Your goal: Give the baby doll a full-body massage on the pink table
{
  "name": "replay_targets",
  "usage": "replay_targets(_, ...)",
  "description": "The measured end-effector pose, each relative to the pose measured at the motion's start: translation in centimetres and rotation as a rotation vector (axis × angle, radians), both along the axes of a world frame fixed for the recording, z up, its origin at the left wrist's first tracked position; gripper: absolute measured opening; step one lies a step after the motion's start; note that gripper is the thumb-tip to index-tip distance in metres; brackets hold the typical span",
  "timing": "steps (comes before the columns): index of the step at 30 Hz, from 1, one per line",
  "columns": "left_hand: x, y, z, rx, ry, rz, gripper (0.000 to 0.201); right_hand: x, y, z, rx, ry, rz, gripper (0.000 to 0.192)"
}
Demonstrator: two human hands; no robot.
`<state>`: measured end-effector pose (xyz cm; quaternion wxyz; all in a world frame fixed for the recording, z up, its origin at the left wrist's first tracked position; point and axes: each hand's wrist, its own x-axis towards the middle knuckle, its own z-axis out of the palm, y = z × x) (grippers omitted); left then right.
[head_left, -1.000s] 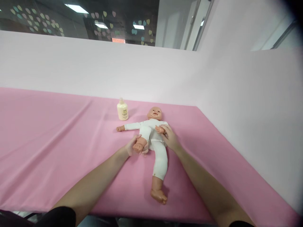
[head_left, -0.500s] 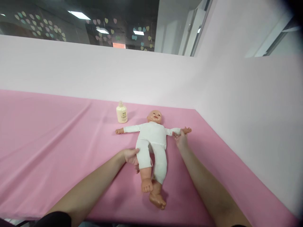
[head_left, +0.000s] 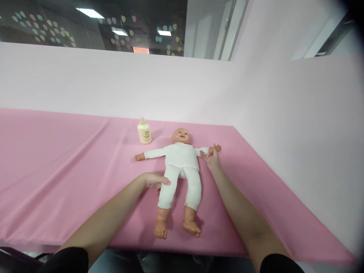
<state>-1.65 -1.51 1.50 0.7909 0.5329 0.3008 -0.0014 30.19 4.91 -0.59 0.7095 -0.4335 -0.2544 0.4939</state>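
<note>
A baby doll (head_left: pixel 182 167) in a white bodysuit lies face up on the pink cloth, head toward the far wall, arms spread and both legs stretched toward me. My left hand (head_left: pixel 153 181) rests against the doll's thigh on the left side, fingers around it. My right hand (head_left: pixel 211 159) holds the doll's forearm on the right side, just below its small hand.
A cream lotion bottle (head_left: pixel 144 132) stands upright behind the doll's outstretched arm on the left. The pink cloth (head_left: pixel 62 167) covers the table up to pale pink walls at the back and right. The table's front edge runs just below the doll's feet.
The doll's bent leg on the left has been straightened down beside the other. Its arm on the right, earlier folded over the chest, now lies stretched out sideways in my right hand.
</note>
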Motion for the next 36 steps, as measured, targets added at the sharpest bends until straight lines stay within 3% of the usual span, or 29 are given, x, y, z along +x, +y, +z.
replay_targets(3,-0.4,-0.3,2.5,0.218,0.195,-0.137,0.042,-0.2,-0.1,0.3,0.014,-0.029,0.043,0.063)
replay_targets(5,-0.7,-0.1,4.7,0.455,0.321,-0.117,0.044,-0.3,-0.2,0.3,0.037,-0.096,0.072,0.067)
replay_targets(9,1.2,0.8,8.5,0.894,0.433,0.502,0.048,-0.8,0.0,0.1,0.065,-0.128,0.070,0.063)
replay_targets(11,4.1,1.6,9.4,1.038,0.296,0.671,0.042,-1.2,0.0,-0.1,0.079,-0.169,0.069,0.061)
replay_targets(13,7.5,2.5,9.1,1.092,0.128,0.647,0.035,-1.6,-0.2,-0.1,0.112,-0.273,0.097,0.060)
replay_targets(15,10.5,3.5,7.9,1.113,-0.021,0.546,0.029,-2.0,-0.7,-0.1,0.175,-0.426,0.127,0.053)
replay_targets(18,13.0,4.6,5.1,1.093,-0.179,0.457,0.048,-2.6,-1.7,0.1,0.325,-0.793,0.144,0.036)
replay_targets(21,13.2,5.0,3.2,1.155,-0.195,0.442,0.067,-3.2,-2.7,0.4,0.496,-1.188,0.116,0.037)
replay_targets(24,12.6,4.7,3.0,1.208,-0.247,0.426,0.071,-3.7,-3.6,0.9,0.480,-1.387,0.074,0.052)
replay_targets(30,12.4,4.6,3.2,1.263,-0.287,0.385,0.064,-3.9,-4.4,1.5,0.469,-1.501,0.013,0.045)
replay_targets(36,12.4,4.7,3.1,1.225,-0.267,0.371,0.055,-4.2,-4.6,1.7,0.361,-1.569,-0.025,0.037)
